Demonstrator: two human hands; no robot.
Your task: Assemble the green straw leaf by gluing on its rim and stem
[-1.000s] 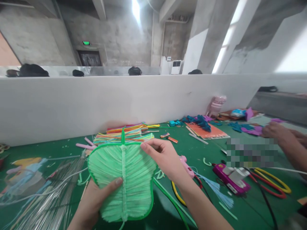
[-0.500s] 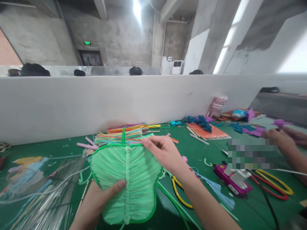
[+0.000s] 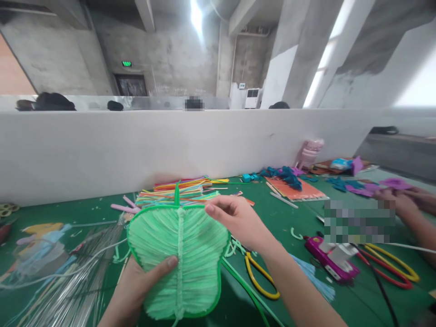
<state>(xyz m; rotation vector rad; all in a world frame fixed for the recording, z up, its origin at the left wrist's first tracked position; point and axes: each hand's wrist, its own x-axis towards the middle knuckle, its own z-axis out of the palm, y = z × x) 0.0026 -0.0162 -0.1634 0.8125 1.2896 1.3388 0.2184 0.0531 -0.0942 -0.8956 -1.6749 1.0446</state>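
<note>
Clearly the work in hand is the shaping of a green fuzzy leaf [image 3: 179, 261], a flat piece of pale green strands inside a darker green rim, held up over the near middle of the green table [image 3: 272, 213]. The left hand [image 3: 136, 290] grips the leaf from below, its thumb pressed on the face just left of the braided midrib, fingers hidden behind. The right hand [image 3: 238, 220] pinches the upper right rim with thumb and forefinger closed on the edge, so both hands hold the same piece. Judging by that pinch, the step looks like tidying or pressing the rim near the top, close to the short green stem [image 3: 176, 193].

Beyond the leaf, on the far side, lies a pile of coloured pipe cleaners [image 3: 184, 190]. To the right, yellow-handled scissors [image 3: 260, 277] rest on the table, and further right a magenta glue gun [image 3: 332, 259]. A co-worker's hand [image 3: 397, 202] works with purple pieces at the far right.

The next move probably calls for a steady hold by the left hand while the right slides its pinch along the rim without flattening the strands.
</note>
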